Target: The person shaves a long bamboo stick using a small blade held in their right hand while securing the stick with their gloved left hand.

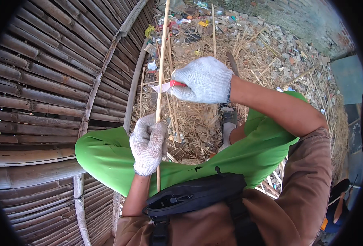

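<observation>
Your gloved left hand [148, 143], toward eight o'clock, has its fingers curled closed around a pale slender strip [161, 67], which runs from just short of twelve o'clock down to near seven, by the black bag [202, 190] at six. Your gloved right hand [206, 80], at one o'clock, wraps its fingers tightly about the red-handled knife [176, 83], whose blade meets the strip crosswise, though whether it bites in is hard to tell. The bamboo wall [34, 106] stands at nine o'clock.
</observation>
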A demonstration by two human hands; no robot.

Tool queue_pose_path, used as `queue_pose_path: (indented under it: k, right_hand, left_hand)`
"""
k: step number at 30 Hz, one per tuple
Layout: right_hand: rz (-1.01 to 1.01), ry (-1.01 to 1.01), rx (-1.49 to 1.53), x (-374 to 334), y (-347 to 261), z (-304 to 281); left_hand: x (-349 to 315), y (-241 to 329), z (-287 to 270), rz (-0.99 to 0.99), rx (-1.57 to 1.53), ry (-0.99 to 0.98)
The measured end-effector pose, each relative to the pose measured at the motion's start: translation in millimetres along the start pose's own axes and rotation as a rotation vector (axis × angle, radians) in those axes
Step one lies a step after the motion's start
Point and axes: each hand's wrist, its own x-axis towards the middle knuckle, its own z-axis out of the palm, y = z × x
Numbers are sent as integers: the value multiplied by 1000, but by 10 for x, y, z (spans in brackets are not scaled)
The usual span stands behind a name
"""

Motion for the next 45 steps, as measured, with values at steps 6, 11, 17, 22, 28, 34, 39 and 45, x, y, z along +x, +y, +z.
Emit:
queue_pose_path:
  k: [6, 11, 17, 22, 28, 34, 39, 45]
  right_hand:
    - [97, 29, -74, 165, 240, -198]
    - [277, 203, -165, 295, 985, -454]
    - [278, 38, -45, 253, 701, -247]
    - [82, 41, -65, 125, 551, -180]
    - [52, 100, -85, 175, 591, -197]
    - [155, 91, -140, 268, 629, -391]
    - [354, 184, -209, 230, 1558, -685]
    - [561, 251, -156, 327, 2124, -640]
  left_hand:
    - [-39, -5, 1, -50, -73, -16]
    - [-125, -94, 17, -10, -95, -132]
    - [-103, -76, 18, -48, -82, -106]
    - [-48, -116, 22, 73, 97, -90]
    - [-38, -31, -1, 70, 136, -99]
    - [-86, -20, -26, -8, 65, -90]
    - [-162, -139, 6, 136, 198, -141]
    - [-129, -190, 38, 185, 255, -197]
